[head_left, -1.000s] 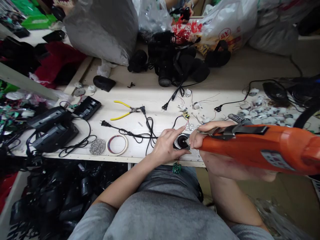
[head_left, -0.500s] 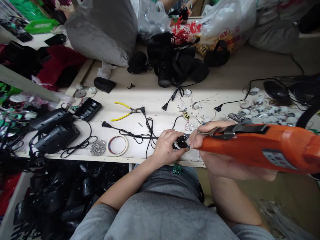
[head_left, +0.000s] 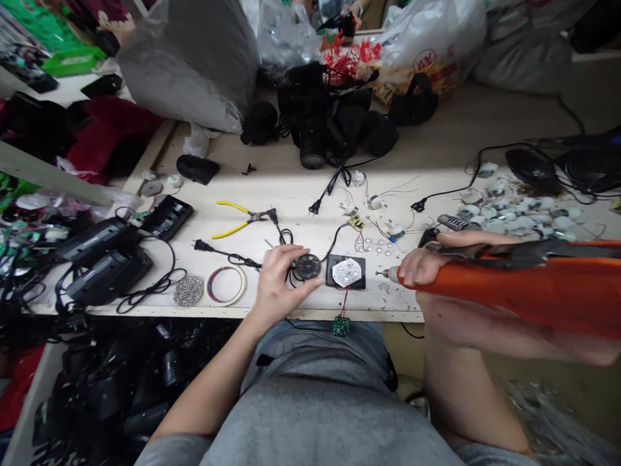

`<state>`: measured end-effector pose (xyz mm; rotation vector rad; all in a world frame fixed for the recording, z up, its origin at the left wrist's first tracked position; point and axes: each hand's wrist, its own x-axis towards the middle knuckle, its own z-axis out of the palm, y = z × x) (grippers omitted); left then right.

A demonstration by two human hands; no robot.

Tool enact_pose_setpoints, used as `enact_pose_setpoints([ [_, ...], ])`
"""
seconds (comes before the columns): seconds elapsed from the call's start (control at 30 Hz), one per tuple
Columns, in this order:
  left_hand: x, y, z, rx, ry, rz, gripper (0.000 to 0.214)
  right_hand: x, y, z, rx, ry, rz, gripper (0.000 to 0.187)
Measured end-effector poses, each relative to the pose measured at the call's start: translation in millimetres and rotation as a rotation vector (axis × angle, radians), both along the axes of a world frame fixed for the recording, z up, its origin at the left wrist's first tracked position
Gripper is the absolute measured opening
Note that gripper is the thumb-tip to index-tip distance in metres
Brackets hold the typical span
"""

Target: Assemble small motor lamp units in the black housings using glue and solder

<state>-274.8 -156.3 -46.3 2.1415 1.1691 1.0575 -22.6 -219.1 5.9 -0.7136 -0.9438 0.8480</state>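
My left hand (head_left: 281, 278) holds a round black disc with small holes (head_left: 308, 266) between thumb and fingers, just over the bench. Right of it lies a dark square block (head_left: 332, 279) bearing a white hexagonal plate with small clear lenses (head_left: 347, 272). Red wires run from the plate to a small green circuit board (head_left: 341, 326) at the bench's front edge. My right hand (head_left: 424, 264) is wrapped round an orange power screwdriver (head_left: 490, 285). Its bit points left, apart from the plate. Several loose clear lenses (head_left: 383, 246) lie behind the block.
Yellow-handled pliers (head_left: 235, 220), a tape roll (head_left: 226, 285) and a pile of small screws (head_left: 188, 290) lie to the left. Black lamp housings (head_left: 310, 129) and bags stand behind. White wired parts (head_left: 524, 210) are heaped at the right. Another person's hand (head_left: 356, 10) shows at the top.
My left hand has moved left off the block with the black disc, uncovering the white plate. My right hand has drawn the power screwdriver back to the right.
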Motion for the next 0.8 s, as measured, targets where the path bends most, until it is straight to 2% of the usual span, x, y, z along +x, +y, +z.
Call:
enact_pose_setpoints([
  [0.07, -29, -5, 0.2, 0.023, 0.132, 0.092, 0.042, 3, 0, -7.2, 0.064, -0.027, -0.073, 0.076],
  [0.13, -54, -13, -4.8, 0.032, 0.263, 0.161, 0.040, 4, 0, -15.6, 0.022, -0.041, -0.039, 0.080],
  [0.23, -76, -27, -17.0, 0.054, 0.405, 0.243, 0.038, 7, 1, -29.1, 0.004, 0.002, -0.061, 0.079],
  [0.33, -79, -35, -26.9, 0.083, 0.495, 0.297, 0.039, 10, 1, -38.1, 0.056, 0.073, -0.038, 0.069],
  [0.47, -73, -35, -31.3, 0.120, 0.555, 0.309, 0.042, 9, 0, -37.9, 0.047, 0.103, 0.038, 0.067],
  [0.63, -72, -35, -34.4, 0.167, 0.557, 0.332, 0.042, -1, 3, -30.9, 0.059, 0.163, -0.015, 0.060],
  [0.8, -73, -38, -42.0, 0.178, 0.507, 0.345, 0.041, -5, 8, -23.1, 0.010, 0.182, -0.074, 0.057],
])
